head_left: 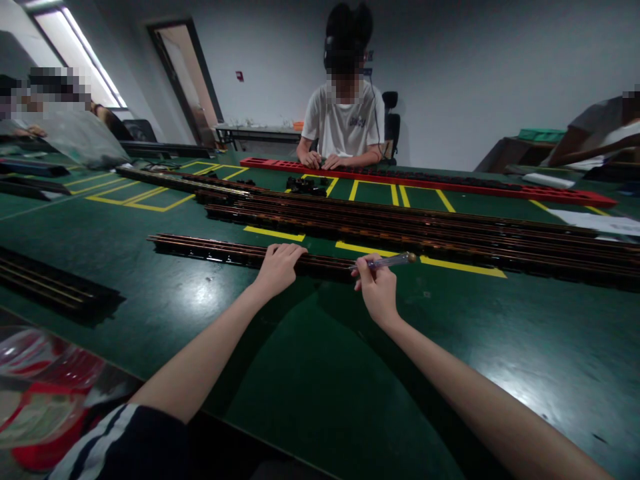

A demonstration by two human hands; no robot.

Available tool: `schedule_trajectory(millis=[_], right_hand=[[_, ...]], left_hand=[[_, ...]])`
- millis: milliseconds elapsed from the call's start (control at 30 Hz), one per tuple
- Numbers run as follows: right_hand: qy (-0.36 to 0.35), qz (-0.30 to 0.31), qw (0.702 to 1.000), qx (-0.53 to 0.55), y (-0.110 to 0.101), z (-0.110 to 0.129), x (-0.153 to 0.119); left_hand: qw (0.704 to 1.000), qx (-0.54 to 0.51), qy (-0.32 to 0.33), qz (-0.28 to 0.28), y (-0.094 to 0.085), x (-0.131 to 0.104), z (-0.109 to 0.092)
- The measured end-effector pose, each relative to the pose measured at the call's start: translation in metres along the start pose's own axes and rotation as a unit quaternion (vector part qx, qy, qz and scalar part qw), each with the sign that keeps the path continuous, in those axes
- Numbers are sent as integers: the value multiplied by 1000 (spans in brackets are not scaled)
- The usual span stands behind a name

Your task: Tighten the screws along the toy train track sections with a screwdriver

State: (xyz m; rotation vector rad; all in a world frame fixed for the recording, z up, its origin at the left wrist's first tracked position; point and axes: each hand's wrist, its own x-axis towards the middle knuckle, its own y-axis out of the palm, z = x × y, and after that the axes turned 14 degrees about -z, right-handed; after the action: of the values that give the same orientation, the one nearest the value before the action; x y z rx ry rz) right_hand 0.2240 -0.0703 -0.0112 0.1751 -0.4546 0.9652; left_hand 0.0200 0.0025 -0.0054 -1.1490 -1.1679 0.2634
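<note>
In front of me on the green table lies a long black rail [220,252] with thin copper-coloured strips along it. My left hand [281,267] is closed over its middle, fingers bent across the top; the thumb is hidden. Near the rail's right end, my right hand [379,285] grips a slim screwdriver-like tool [393,261] with a clear purplish handle and a gold-coloured end. The tool's thin tip points left at the rail; whether it touches cannot be made out.
Behind the rail lies a stack of similar long rails [400,223]. More rails [45,283] rest at the left. Across the green table [320,373], a person in a white shirt [345,123] works at a long red holder [550,192]. A red-and-clear bag [45,393] sits below the left edge.
</note>
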Motion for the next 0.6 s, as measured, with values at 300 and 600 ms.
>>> schedule_trajectory(millis=[300,600], right_hand=[[12,0,999,30,1,1,0],[17,-23,999,41,0,-1,0]], left_hand=[[1000,9,-3,1,0,0,3],[1000,12,-5,0,0,1,3]])
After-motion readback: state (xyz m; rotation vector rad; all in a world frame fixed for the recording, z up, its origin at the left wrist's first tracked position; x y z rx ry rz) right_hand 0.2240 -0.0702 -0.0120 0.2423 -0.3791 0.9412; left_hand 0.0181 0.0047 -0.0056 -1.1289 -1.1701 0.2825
